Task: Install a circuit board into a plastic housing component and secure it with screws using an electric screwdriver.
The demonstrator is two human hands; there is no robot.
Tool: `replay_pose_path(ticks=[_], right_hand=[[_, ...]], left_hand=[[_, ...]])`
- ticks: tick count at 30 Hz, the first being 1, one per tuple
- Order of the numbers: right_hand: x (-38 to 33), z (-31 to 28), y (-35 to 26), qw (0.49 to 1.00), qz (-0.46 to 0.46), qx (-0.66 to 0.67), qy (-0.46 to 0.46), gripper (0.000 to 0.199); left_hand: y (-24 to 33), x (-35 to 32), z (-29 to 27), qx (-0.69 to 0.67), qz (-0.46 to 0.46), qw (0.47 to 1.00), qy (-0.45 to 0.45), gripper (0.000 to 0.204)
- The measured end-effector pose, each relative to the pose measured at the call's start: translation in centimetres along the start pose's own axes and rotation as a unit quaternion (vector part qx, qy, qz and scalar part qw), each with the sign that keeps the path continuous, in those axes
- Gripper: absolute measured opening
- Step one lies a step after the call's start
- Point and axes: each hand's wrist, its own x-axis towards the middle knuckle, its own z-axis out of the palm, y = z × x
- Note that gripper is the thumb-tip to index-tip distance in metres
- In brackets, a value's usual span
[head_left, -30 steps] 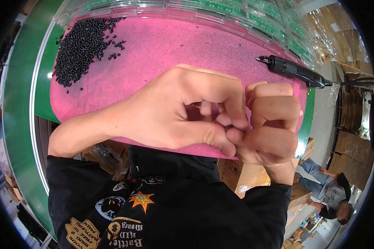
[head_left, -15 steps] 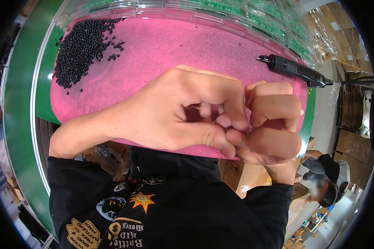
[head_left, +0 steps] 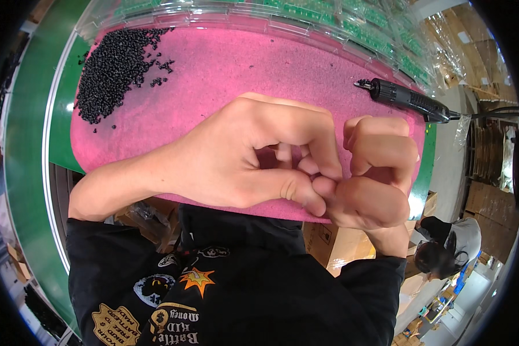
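Above the near edge of a pink mat [head_left: 213,69], my left hand [head_left: 265,153] is closed, thumb and fingers bent into a ring. My right hand [head_left: 380,173] is closed too, its fingers curled inward. Their fingertips meet between them, and whatever they may hold there is hidden. At the mat's far left lies a spread heap of tiny black pieces [head_left: 109,72], too small to make out. A black corded electric screwdriver [head_left: 409,99] rests at the mat's right, beyond my right hand, its metal tip pointing left.
Clear plastic trays [head_left: 259,20] with green circuit boards [head_left: 305,8] run along the mat's far edge. A green tabletop [head_left: 29,115] shows at the left. Below the bench on the right is a cardboard box [head_left: 346,245]. Another person [head_left: 450,248] bends down at the right.
My right hand's fingers have shifted slightly, and the fingertips of both hands have moved a little against each other. The person at the right has bent further forward.
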Motion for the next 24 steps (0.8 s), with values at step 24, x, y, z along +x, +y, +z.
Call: replay_pose_path(ticks=[24], right_hand=[[0.22, 0.01, 0.12, 1.0, 0.017, -0.003, -0.003, 0.037]], left_hand=[[0.07, -0.05, 0.07, 0.012, 0.0, 1.0, -0.004, 0.014]])
